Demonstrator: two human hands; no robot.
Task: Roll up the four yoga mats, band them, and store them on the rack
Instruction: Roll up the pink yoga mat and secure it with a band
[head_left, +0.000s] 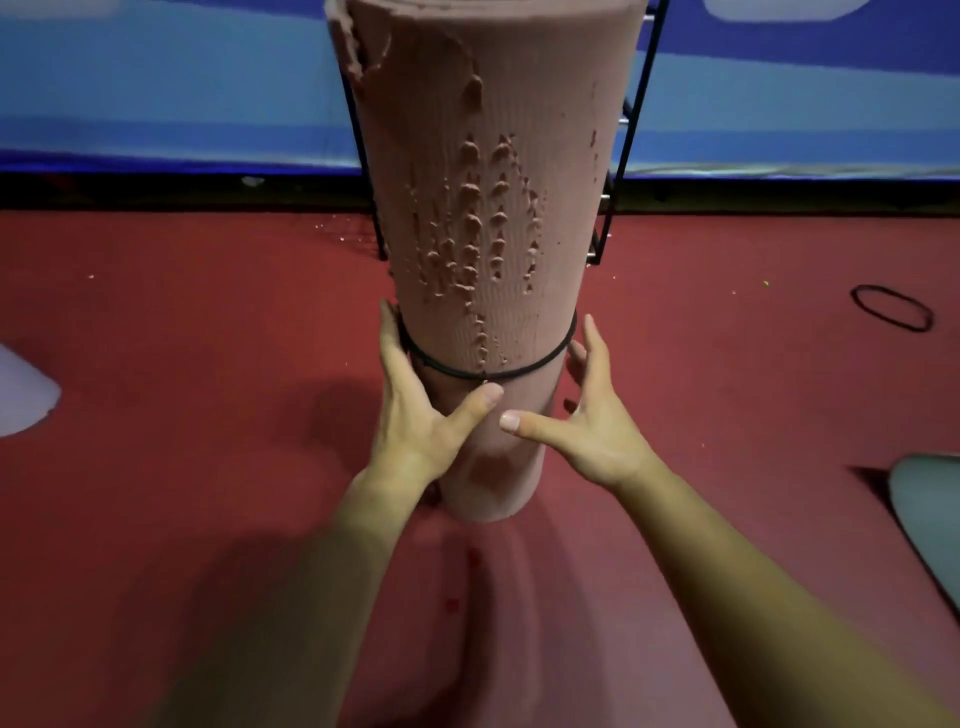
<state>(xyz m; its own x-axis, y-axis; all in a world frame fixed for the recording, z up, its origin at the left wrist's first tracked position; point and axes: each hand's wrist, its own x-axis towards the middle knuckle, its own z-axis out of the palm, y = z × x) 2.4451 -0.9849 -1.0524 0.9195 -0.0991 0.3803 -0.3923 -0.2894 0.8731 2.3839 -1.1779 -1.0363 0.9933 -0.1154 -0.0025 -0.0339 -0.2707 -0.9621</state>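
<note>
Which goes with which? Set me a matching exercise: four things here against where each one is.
Things:
1. rolled pink mat
2. tight band
3. loose band
4. black rack

Places:
a. lying on the red floor, far right
b. behind the roll, by the blue wall
c. standing on end in the middle
d. stretched round the roll's lower part

Pairs: 1-c, 2-d, 3-a, 4-b.

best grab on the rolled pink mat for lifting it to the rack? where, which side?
I'd take the pink mat just around the black band, one palm from each side, where the left hand and right hand sit. It stands upright and is too wide for one hand; the band cinches the roll there. Avoid the gouged foam higher up.
</note>
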